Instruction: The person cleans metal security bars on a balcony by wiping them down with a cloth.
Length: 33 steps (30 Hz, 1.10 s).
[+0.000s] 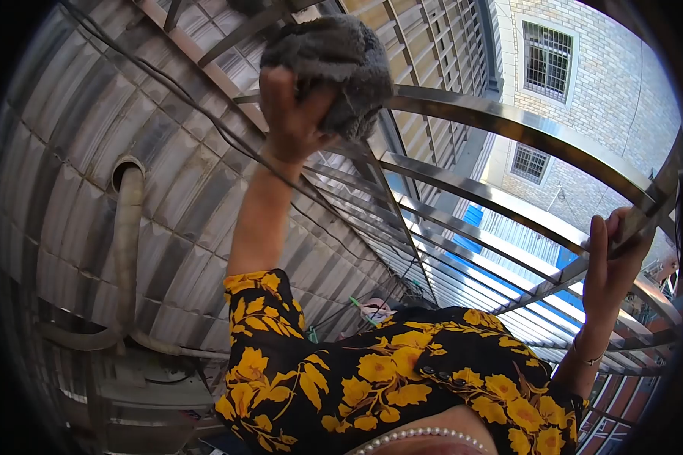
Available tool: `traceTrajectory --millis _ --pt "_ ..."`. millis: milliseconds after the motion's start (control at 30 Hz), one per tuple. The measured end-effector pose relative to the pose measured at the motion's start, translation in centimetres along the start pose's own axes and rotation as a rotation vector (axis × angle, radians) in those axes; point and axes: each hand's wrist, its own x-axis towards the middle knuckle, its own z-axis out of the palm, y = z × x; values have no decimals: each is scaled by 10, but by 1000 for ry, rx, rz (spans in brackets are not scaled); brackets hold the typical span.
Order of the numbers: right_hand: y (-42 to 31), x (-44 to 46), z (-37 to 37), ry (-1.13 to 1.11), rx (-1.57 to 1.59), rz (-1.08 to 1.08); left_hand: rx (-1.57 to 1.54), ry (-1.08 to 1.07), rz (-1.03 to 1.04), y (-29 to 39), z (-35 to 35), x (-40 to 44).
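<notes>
My left hand (294, 114) is raised and closed around a bunched grey fluffy cloth (349, 76). The cloth lies against the metal bars at the top of the view, close to the tiled wall, and hides part of the fingers. On the right, my right hand (615, 262) is wrapped around a shiny metal bar of the railing (535, 125), near a joint between bars. A thin bracelet (590, 359) circles that wrist.
A tiled wall (174, 197) with a pipe (127, 235) and loose dark cables (205, 114) runs along the left. Beyond the railing stand a brick building (599, 83) with barred windows and blue sheeting (470, 220). Small pink and green items (373, 309) lie lower down.
</notes>
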Motion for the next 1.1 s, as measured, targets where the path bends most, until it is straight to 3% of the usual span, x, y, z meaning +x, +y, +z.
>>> traceTrajectory --millis 67,133,233,267,333,367,533,600,767,800,867,900,933,1000,1033,1100 --pt "-3 1 2 7 37 16 152 -173 66 -8 -13 27" --pt "-4 0 1 -3 67 39 134 -14 -11 -16 -9 65" --pt "-1 0 0 -4 101 61 336 -84 -86 25 -2 75" --pt "0 0 -3 -42 77 53 326 -91 -86 32 -4 69" --pt "0 1 -5 -75 50 42 269 -342 -183 43 -5 52" --pt "-1 1 -4 -69 42 44 198 -264 -139 37 -2 46" --pt "-2 -1 0 0 87 41 -64 -339 -173 25 -18 43" --pt "-4 2 1 33 62 33 -202 -15 -251 7 -8 38" --pt "-3 2 0 3 53 48 -2 434 -192 -6 35 35" --pt "-3 2 1 2 64 35 -6 429 -193 1 41 27" --pt "-3 2 0 -15 61 39 -530 553 -664 24 49 8" --pt "0 0 -1 -34 54 27 -449 276 -503 31 32 1" --pt "1 1 -2 -46 46 7 -309 307 -502 44 32 -8" --pt "-2 2 -1 -25 47 19 -206 116 -366 55 20 -29" --pt "-4 1 -1 -12 46 43 -206 118 -366 66 17 -42" --pt "-6 1 0 -13 26 26 -505 60 -631 89 17 -63"
